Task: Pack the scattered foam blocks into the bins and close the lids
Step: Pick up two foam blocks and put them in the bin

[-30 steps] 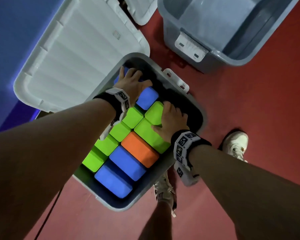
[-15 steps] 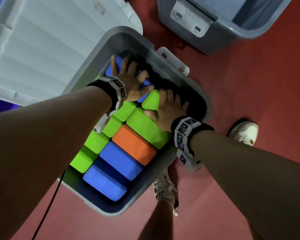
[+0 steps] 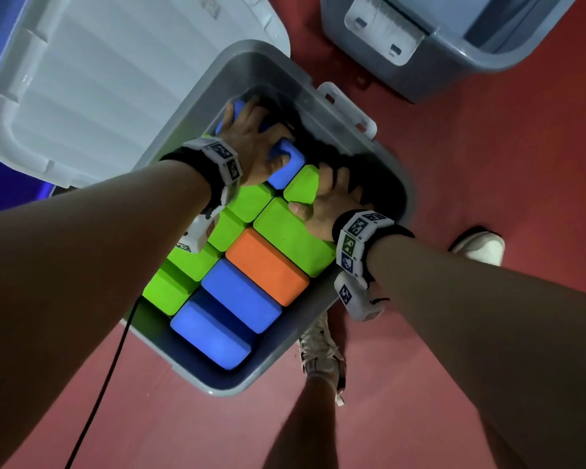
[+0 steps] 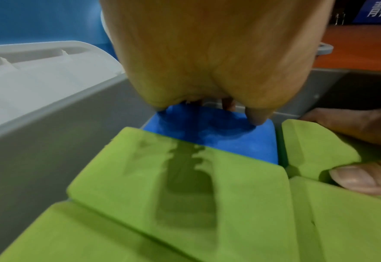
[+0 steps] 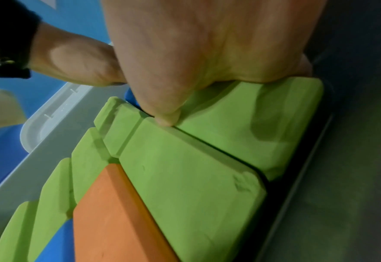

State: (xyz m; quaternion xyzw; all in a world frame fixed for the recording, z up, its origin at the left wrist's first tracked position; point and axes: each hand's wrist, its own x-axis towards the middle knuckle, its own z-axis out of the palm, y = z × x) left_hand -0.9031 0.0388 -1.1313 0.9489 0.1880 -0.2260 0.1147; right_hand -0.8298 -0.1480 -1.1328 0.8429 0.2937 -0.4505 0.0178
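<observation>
An open grey bin (image 3: 268,72) on the floor holds packed foam blocks in green, blue and orange (image 3: 268,265). My left hand (image 3: 251,137) lies spread on a blue block (image 3: 286,170) at the bin's far end, thumb pressing into its top (image 4: 229,138). My right hand (image 3: 332,201) rests flat on the neighbouring green block (image 3: 301,187), fingers reaching over its far edge into the dark gap by the wall. Its thumb sits at the seam between two green blocks (image 5: 263,124). Neither hand lifts anything. The white lid (image 3: 115,79) hangs open to the left.
A second grey bin (image 3: 454,62) with a white latch stands at the upper right. Red floor surrounds both bins. My shoes (image 3: 477,248) stand close to the bin's right side, and a black cable (image 3: 109,384) runs across the floor at the lower left.
Both hands have stayed on the same blue and green blocks. The left thumb now digs deeper into the blue block, and the head view has moved closer.
</observation>
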